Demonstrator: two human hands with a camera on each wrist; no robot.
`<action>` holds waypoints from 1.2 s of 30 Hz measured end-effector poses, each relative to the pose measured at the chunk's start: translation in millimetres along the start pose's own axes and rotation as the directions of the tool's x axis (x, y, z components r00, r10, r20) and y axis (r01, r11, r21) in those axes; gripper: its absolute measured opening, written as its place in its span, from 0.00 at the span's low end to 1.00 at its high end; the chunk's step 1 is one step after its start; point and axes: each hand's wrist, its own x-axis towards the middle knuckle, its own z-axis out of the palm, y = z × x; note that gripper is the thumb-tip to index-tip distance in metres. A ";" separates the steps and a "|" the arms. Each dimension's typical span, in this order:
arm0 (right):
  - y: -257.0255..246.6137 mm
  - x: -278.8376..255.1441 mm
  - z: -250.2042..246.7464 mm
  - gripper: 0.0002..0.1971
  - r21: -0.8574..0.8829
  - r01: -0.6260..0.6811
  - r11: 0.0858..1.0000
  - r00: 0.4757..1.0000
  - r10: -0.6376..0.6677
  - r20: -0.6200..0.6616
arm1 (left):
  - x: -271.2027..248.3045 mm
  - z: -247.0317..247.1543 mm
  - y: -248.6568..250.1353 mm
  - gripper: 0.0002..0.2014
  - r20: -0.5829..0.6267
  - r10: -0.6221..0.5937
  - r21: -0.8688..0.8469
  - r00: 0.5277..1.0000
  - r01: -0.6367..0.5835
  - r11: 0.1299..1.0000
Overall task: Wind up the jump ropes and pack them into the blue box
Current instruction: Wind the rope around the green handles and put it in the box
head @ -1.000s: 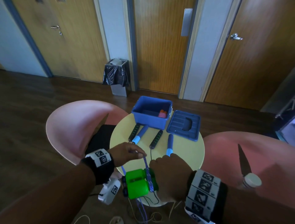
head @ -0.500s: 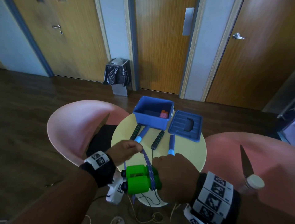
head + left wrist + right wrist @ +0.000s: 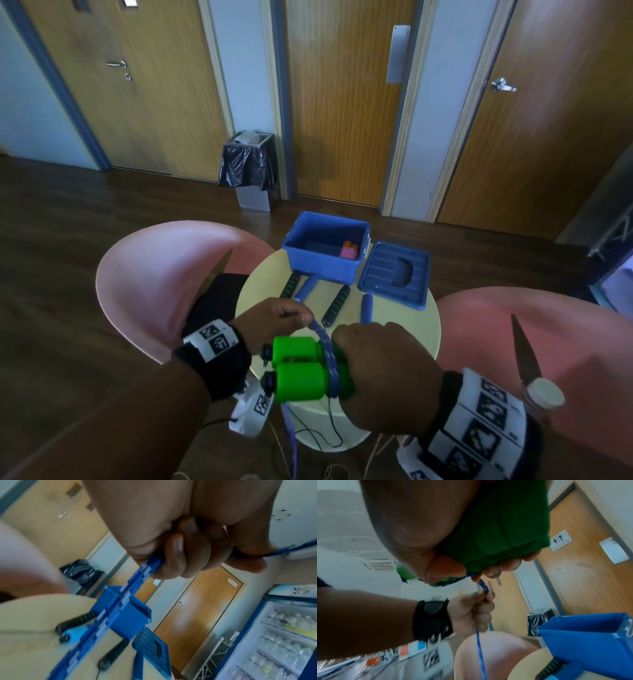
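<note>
Since a second ago the left hand (image 3: 274, 318) has lifted a little off the near part of the round table (image 3: 404, 315) and drawn the blue rope (image 3: 325, 346) up and over the green handles (image 3: 301, 370), so the cord now rises to the fingers instead of lying level with them; the right hand (image 3: 383, 373) has barely shifted. Going from left to right: a pink chair (image 3: 154, 281) stands off the table's left edge; the left hand is curled tight on the blue rope, fingers and thumb clamped round it, the cord running out taut toward the table in the left wrist view; next to it the right hand is wrapped round the pair of green handles, fingertips hooked under their end, with at least one turn of the cord across them. Loose rope hangs below the near edge toward the floor. Further back, two dark ribbed handles (image 3: 337, 305) and two blue handles (image 3: 366, 308) lie mid-table, unwound. The blue box (image 3: 325, 267) sits open at the far edge with one pink and orange bundle (image 3: 349, 251) in its right end, and its lid (image 3: 394, 274) lies flat just beside it, toward the right edge. By my reading the job is early: one rope looks packed, this one is only starting its winding, and at least two more sets wait.
</note>
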 end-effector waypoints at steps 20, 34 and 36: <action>4.1 47.4 -33.7 0.15 0.075 -0.214 0.974 0.942 0.226 -0.248 | -12.0 57.1 8.9 0.16 -0.543 0.209 -0.035 0.813 -0.270 0.962; 48.0 64.5 -17.6 0.17 -0.015 -0.382 0.924 0.918 0.377 -0.120 | -39.2 82.1 16.4 0.11 -0.185 0.165 0.223 0.969 -0.122 0.967; 46.6 63.2 -10.8 0.16 -0.078 -0.370 0.926 0.929 0.366 -0.062 | -39.7 75.7 26.3 0.12 -0.130 0.215 0.469 0.968 -0.131 0.874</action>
